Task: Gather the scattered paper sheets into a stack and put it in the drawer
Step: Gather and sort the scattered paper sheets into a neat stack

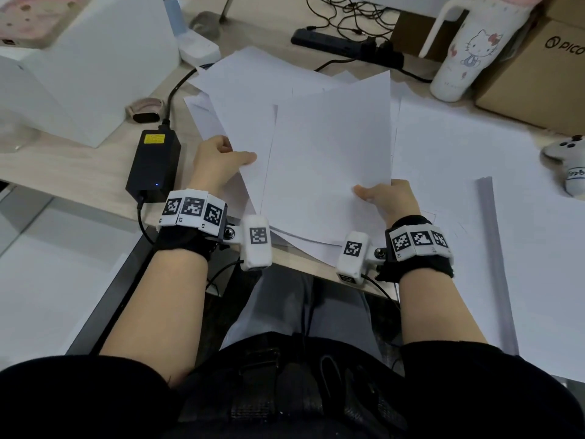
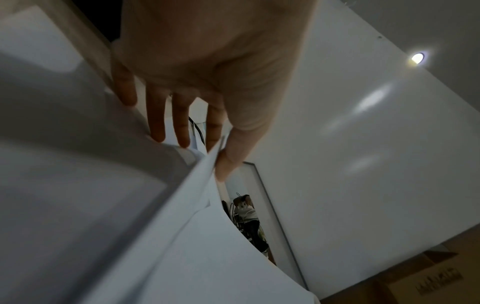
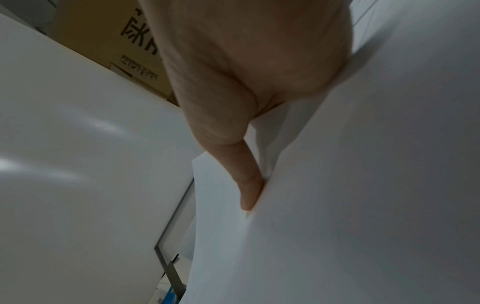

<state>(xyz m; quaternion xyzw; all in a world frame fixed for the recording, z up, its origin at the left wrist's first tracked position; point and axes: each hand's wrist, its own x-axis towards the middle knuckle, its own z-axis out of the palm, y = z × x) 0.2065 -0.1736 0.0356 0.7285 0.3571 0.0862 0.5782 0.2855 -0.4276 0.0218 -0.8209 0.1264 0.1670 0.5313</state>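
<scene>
Pinching a loose sheaf of paper sheets (image 1: 329,160) at mid-frame, the left hand (image 1: 218,163) has its thumb on top of the sheaf's left edge and, as the left wrist view shows, four nearly straight fingers (image 2: 155,115) beneath. The right hand (image 1: 389,201) takes the lower right corner in a like grip, thumb laid over the top sheet and the other fingers hidden under the paper. The sheets are fanned and unaligned, their far corners splayed toward the top of the frame, their near edges overhanging the front edge of the worktop (image 1: 63,166) above the person's lap.

More white paper lies flat at the right of the frame, running to its right edge. Left of the sheaf, just beside the left hand, sits a black power adapter (image 1: 153,166) with its cable. Toward the upper centre lies a black power strip (image 1: 345,47) among tangled cords; a white cartoon-cat tumbler (image 1: 468,55) and a cardboard box (image 1: 538,74) close off the upper right. White boxes (image 1: 95,68) stand at upper left, and a game controller (image 1: 566,156) lies at the right edge.
</scene>
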